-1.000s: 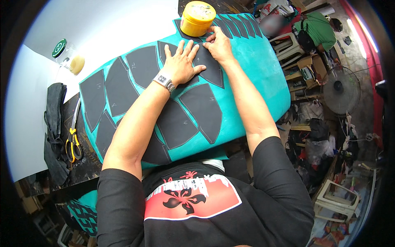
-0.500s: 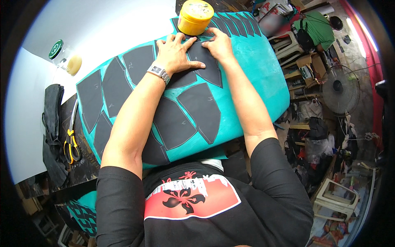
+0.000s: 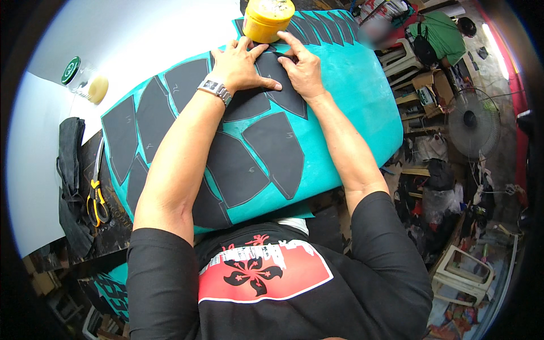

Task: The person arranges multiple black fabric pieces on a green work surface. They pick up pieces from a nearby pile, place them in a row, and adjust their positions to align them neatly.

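Note:
Several black cut panels (image 3: pixel 275 150) with pale outlines lie on a teal sheet (image 3: pixel 357 107). My left hand (image 3: pixel 238 67) rests spread over the upper middle panels, thumb stretched to the right. Beside it, my right hand (image 3: pixel 304 73) has its thumb at the top of a black panel (image 3: pixel 286 95). Its index finger is raised toward the yellow tub (image 3: pixel 266 24), and its other fingers are curled at that panel's edge, partly hidden. The tub stands just beyond both hands, at the sheet's far edge. Narrow black strips (image 3: pixel 323 28) lie to its right.
Scissors (image 3: pixel 97 207) with yellow-and-black handles and folded black material (image 3: pixel 72 175) lie left of the sheet. A green-lidded jar (image 3: pixel 85 82) stands on the white surface. To the right are a fan (image 3: pixel 473 122), a plastic stool (image 3: pixel 464 272) and a person in green (image 3: pixel 439 39).
My right index finger has lifted away from the panel, while the thumb stays by its top edge. My left hand keeps nearly the same place. The whole view has shifted slightly.

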The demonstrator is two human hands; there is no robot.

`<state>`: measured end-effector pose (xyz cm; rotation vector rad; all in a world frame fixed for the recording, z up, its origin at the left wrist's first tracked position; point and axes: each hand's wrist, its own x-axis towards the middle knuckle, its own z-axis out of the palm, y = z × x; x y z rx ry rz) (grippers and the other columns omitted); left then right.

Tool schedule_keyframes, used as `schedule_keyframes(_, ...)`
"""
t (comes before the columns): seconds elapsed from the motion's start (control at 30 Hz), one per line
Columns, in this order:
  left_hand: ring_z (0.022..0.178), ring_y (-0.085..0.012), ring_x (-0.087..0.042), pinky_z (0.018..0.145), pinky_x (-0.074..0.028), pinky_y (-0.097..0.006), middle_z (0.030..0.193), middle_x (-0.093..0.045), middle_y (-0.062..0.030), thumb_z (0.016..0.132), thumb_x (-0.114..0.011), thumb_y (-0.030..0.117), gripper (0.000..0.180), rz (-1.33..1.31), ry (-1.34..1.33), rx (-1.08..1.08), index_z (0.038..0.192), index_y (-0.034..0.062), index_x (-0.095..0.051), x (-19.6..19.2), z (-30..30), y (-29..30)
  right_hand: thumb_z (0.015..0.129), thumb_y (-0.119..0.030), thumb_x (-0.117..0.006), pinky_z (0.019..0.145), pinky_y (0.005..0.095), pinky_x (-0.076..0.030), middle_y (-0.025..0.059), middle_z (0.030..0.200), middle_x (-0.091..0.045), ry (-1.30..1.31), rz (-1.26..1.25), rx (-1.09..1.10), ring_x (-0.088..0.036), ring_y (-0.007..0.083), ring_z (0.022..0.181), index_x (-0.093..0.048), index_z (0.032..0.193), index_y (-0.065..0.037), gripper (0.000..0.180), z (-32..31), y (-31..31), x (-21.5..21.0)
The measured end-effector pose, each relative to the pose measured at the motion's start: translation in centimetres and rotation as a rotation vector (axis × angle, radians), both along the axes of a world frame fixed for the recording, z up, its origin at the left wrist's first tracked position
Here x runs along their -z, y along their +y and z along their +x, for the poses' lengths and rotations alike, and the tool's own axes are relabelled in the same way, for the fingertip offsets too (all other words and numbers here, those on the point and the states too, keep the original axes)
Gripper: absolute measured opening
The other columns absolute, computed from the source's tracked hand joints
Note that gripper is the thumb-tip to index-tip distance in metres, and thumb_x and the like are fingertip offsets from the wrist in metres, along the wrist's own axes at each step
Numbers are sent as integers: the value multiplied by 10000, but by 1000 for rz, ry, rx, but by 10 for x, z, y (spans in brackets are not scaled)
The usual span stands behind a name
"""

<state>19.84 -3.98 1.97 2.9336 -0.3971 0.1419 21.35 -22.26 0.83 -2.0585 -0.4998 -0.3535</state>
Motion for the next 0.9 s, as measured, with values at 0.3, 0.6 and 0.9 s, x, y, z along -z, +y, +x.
schedule_keyframes(0.3,1312,-297,-422,1026,-311,-498,1393,-508,-123,729,-569,850,866,-85,-246,81,1422,331,-545,19,-13,7,722,-64,-801,656,322,-506,29,700,-605,129,-133,299,-602,156,672,-513,1404,-84,741,32,2,2)
schedule_keyframes(0.6,1293,-358,-444,1003,-372,-544,1399,-497,-125,711,-576,858,857,21,-98,110,1405,356,-553,3,-8,4,685,27,-772,638,299,-508,11,667,-620,245,-169,259,-592,108,631,-466,1467,-118,852,44,9,0)
schedule_keyframes(0.9,1225,-372,-497,938,-449,-581,1348,-516,-117,712,-576,850,880,130,-54,122,1433,348,-518,-5,-5,-2,707,-4,-807,684,318,-538,53,713,-632,111,-215,265,-640,148,695,-334,1549,-173,981,36,4,1)
